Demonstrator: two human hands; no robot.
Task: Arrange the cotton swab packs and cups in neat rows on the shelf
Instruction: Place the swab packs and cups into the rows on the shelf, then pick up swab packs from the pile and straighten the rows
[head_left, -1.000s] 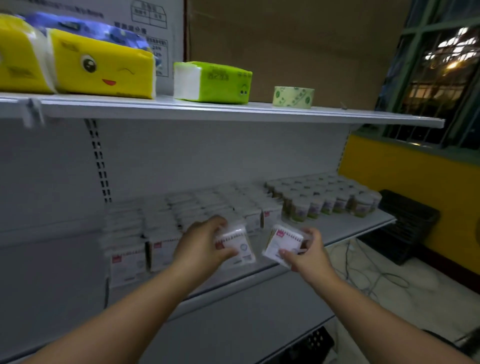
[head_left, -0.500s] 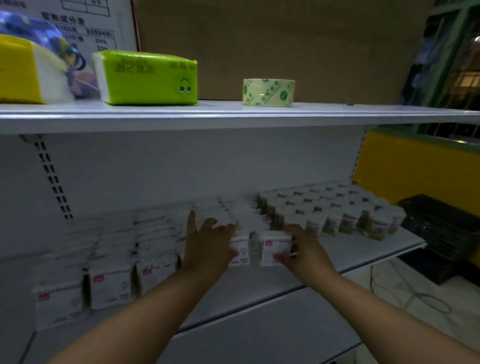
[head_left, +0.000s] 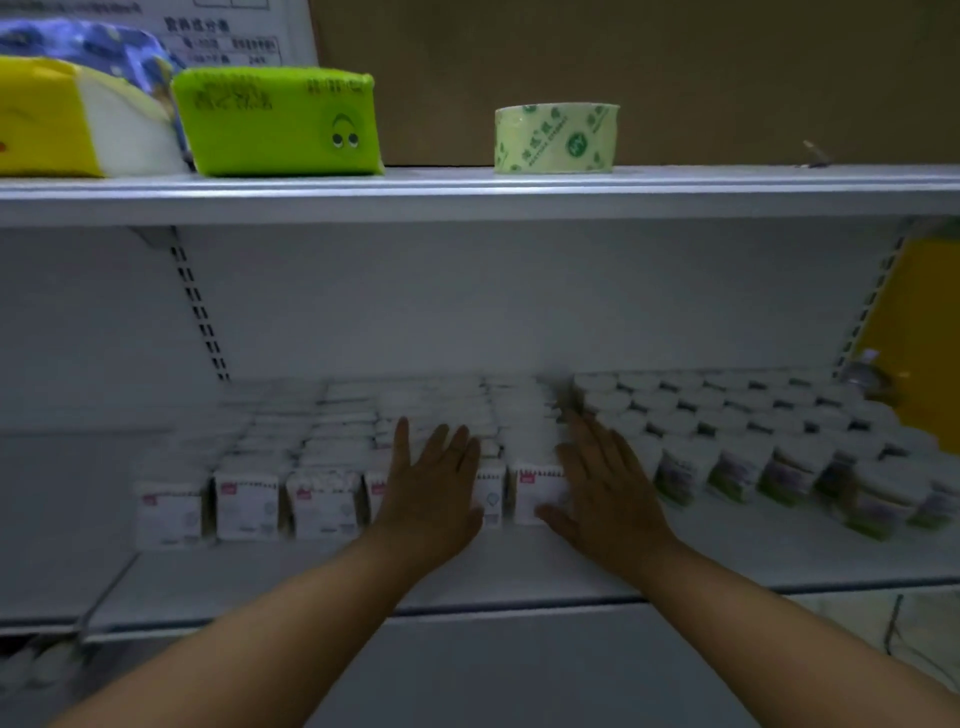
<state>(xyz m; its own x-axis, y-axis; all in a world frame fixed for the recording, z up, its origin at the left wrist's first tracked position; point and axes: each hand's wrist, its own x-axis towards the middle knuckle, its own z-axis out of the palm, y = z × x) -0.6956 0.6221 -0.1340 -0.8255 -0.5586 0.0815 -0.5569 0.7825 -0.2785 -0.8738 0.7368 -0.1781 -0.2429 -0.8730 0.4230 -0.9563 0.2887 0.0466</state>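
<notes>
Two hands up at the lower shelf, palms forward. Left hand flat against the front of the packs, fingers straight and spread, released, grasping nothing. Right hand likewise: fingers straight, released, laid against the rightmost front pack, thumb low across its face. Packs upright in rows running front to back, left and centre of the shelf, front row roughly level. Cups in rows just beside the packs, filling the right side. Detail blurred, labels unreadable. Upper shelf: yellow tissue pack, green tissue pack beside it, tape roll well apart to the right.
</notes>
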